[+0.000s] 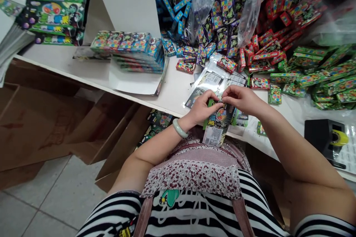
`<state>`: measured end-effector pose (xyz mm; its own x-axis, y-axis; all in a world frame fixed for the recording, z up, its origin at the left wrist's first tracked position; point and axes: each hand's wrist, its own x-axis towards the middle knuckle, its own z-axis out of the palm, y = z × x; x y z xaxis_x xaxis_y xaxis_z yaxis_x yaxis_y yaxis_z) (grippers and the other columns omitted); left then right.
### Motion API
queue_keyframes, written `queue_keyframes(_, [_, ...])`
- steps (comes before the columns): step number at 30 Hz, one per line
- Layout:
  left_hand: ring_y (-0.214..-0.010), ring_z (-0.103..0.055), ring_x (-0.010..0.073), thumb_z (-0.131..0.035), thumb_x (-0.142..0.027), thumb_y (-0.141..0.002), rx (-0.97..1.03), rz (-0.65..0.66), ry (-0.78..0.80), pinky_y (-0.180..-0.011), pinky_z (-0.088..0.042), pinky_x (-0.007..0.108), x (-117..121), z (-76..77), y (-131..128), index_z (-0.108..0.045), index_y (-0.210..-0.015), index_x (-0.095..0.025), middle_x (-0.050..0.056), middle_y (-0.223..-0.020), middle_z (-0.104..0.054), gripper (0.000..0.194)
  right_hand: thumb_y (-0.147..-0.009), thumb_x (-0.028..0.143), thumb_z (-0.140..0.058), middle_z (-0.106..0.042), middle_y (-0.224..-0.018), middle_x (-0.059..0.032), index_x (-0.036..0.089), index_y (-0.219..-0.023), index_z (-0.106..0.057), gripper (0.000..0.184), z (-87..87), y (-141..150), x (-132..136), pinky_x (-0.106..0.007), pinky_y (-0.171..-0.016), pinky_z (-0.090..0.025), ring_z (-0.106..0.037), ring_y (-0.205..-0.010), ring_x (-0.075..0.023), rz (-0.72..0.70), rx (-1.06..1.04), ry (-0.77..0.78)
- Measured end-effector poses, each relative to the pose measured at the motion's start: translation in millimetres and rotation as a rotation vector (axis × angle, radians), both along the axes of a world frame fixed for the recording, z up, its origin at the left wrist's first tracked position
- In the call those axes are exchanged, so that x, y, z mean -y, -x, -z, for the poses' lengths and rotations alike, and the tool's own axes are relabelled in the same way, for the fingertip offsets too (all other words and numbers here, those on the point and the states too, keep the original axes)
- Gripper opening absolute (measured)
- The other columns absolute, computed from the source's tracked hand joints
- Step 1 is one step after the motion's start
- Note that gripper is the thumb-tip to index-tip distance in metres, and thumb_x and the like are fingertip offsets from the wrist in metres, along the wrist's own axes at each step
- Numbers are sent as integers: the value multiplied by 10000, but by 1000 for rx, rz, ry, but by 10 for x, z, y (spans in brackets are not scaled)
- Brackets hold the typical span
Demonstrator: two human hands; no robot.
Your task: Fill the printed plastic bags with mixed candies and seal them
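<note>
At the table's front edge, my left hand (202, 108) is closed with thumb and fingers on the top of a printed plastic pouch (215, 123). My right hand (242, 99) pinches the same top edge, its fingertips close to the left ones. The pouch hangs upright in front of my apron, dark with green and colourful print and a white label low down. What lies right between the fingertips is hidden. Behind my hands, more flat pouches (210, 80) lie overlapping on the white table (178, 98). A small red box (226, 64) rests on them.
Heaps of small blue boxes (182, 3), purple boxes (228, 9), red boxes (274, 50) and green boxes (333, 77) fill the back and right. Stacked boxes in a white carton (133, 79) stand left. A black tape dispenser (319, 139) sits right; cardboard boxes (41, 118) stand below left.
</note>
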<state>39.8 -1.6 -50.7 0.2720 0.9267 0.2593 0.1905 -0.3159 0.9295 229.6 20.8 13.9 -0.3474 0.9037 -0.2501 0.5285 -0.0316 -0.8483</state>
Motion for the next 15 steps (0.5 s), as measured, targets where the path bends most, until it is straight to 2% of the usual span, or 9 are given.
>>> queue_keyframes(3, [-915, -646, 153, -742, -299, -833, 93, 52, 92, -825, -533, 310, 71, 89, 36, -570, -1033, -210, 28, -983, -669, 278, -733, 248, -759, -619, -716, 46, 224, -966, -611, 278, 76, -18, -58, -256, -598, -442, -561, -626, -120, 64, -180, 261])
queue_keyframes(6, [-971, -696, 199, -711, -372, -874, 206, 236, 287, -836, -583, 361, 267, 186, 104, -539, -1210, -209, 89, -1088, -695, 412, -661, 272, -802, -656, -734, 13, 209, -847, -644, 252, 111, -37, -55, -252, -587, -478, -601, -644, -127, 126, -298, 598])
queue_keyframes(8, [-940, -713, 220, -664, -439, -909, 210, 331, 331, -819, -605, 393, 405, 173, 214, -581, -1173, -188, 101, -1033, -711, 373, -596, 315, -853, -661, -728, 4, 211, -789, -660, 292, 99, -59, -12, -255, -586, -495, -612, -648, -134, 141, -354, 707])
queue_keyframes(9, [-937, -716, 226, -643, -465, -922, 198, 332, 305, -820, -612, 402, 451, 123, 301, -600, -1158, -179, 105, -1016, -714, 373, -572, 348, -879, -669, -748, 2, 218, -795, -675, 329, 88, -80, 13, -258, -599, -505, -621, -667, -138, 134, -381, 702])
queue_keyframes(10, [-948, -715, 228, -626, -481, -933, 177, 301, 251, -832, -615, 404, 471, 39, 415, -610, -1164, -176, 107, -1017, -715, 383, -562, 398, -895, -682, -782, -4, 227, -814, -694, 365, 79, -110, 32, -259, -611, -511, -626, -688, -140, 124, -396, 667])
queue_keyframes(12, [-976, -709, 221, -603, -488, -951, 102, 158, 69, -854, -615, 387, 421, -222, 729, -605, -1217, -189, 100, -1045, -714, 400, -570, 505, -897, -701, -842, -14, 253, -853, -716, 420, 74, -190, 40, -263, -643, -522, -637, -747, -151, 152, -391, 522])
queue_keyframes(15, [-992, -696, 200, -572, -446, -978, -103, -230, -334, -887, -600, 368, 107, -703, 1377, -582, -1260, -226, 75, -1101, -702, 358, -547, 624, -879, -703, -863, -13, 285, -867, -721, 493, 115, -310, -12, -263, -665, -526, -641, -812, -165, 275, -342, 308])
